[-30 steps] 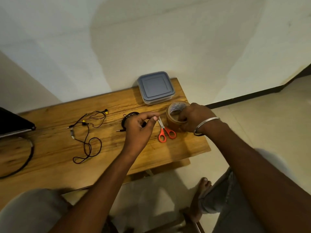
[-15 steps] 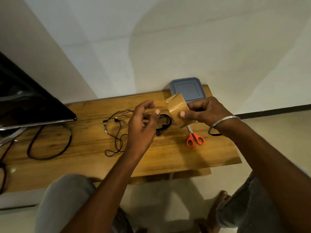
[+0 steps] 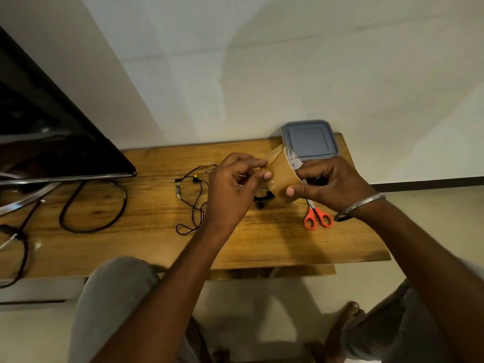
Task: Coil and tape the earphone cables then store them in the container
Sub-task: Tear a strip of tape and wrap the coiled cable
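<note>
Your right hand (image 3: 332, 182) fingers (image 3: 294, 191) wrap tape roll (image 3: 281, 171), steadying it; left hand (image 3: 230, 189) fingers (image 3: 265, 176) pinch roll edge, likely freeing tape end.

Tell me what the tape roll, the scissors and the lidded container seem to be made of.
The tape roll: brown plastic packing film, by its glossy sheen, on what looks like a printed cardboard core. The scissors: grey blades look metal; orange handles likely moulded plastic, smooth. The container: probably plastic, going by its dull blue-grey lid with a moulded rim.
</note>
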